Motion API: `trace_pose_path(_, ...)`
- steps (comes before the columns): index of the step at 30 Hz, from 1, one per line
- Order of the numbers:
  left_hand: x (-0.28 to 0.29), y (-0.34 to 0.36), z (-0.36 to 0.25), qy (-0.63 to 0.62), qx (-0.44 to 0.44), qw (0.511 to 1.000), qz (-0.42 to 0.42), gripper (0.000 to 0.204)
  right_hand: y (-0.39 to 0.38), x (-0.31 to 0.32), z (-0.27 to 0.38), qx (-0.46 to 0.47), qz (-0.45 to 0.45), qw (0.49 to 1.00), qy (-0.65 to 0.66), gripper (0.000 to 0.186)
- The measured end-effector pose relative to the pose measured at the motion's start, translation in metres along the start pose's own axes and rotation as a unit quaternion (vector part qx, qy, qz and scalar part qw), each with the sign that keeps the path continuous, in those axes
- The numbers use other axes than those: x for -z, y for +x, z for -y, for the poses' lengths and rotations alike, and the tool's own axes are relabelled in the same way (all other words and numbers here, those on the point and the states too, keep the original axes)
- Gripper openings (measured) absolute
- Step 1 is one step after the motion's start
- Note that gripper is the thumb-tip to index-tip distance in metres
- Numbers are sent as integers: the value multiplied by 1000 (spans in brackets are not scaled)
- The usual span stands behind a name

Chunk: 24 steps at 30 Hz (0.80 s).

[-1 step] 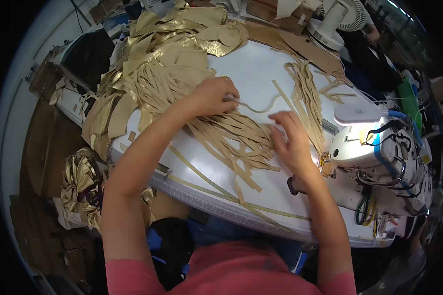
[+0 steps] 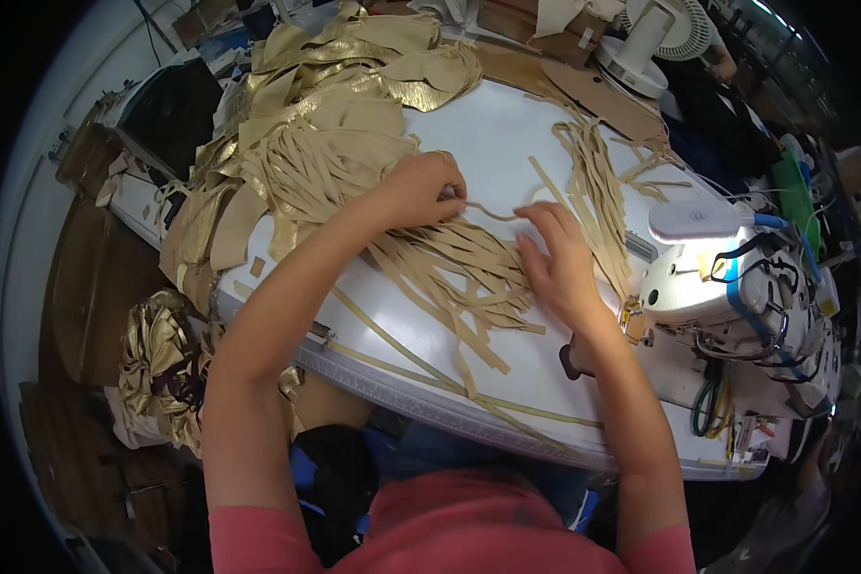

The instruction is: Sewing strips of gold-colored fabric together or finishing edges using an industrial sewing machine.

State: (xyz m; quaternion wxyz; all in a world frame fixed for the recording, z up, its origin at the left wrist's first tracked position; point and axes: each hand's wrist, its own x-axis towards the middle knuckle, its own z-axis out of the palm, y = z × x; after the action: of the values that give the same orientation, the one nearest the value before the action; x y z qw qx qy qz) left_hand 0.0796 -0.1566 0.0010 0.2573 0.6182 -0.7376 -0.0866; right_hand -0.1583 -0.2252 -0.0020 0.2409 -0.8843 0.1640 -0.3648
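Note:
My left hand (image 2: 423,189) is closed in a pinch on one end of a narrow beige strip (image 2: 490,211), above a fanned bundle of similar strips (image 2: 450,263). The strip curves rightward to my right hand (image 2: 560,258). There the fingertips reach its far end, while the thumb stays apart from them, so my right hand looks open. Beneath my left hand the bundle spreads across the white table (image 2: 493,124), its loose ends pointing toward me. A second bunch of beige strips (image 2: 598,191) lies beyond my right hand.
A white sewing machine (image 2: 703,287) with a lit needle area stands at the right. Gold and beige cut pieces (image 2: 354,67) are heaped at the back left. A ruler tape (image 2: 392,378) runs along the table's front edge. A white fan (image 2: 641,57) stands at the back right.
My right hand has moved slightly up and left, its fingertips now meeting the strip's far end. My left hand has shifted slightly right and the strip between them is less bowed.

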Motion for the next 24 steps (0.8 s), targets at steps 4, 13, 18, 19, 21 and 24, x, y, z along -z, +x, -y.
trace_pose_path(4,-8,10,-2,-58,-9,998,19,16,19,-23,-24,49,18,998,-43,19)
trace_pose_path(13,41,7,-22,-369,162,885,234,21,-34,42,23,-319,63,909,260,19)
trace_pose_path(18,36,12,-41,-398,145,854,301,24,-96,91,34,-417,70,851,310,19)
trace_pose_path(19,32,13,-45,-410,134,841,327,25,-109,99,30,-437,66,843,307,19)
trace_pose_path(21,28,15,-60,-398,146,838,344,25,-131,115,25,-443,45,851,280,18)
trace_pose_path(24,20,14,-72,-381,170,834,360,24,-158,142,19,-462,37,858,223,18)
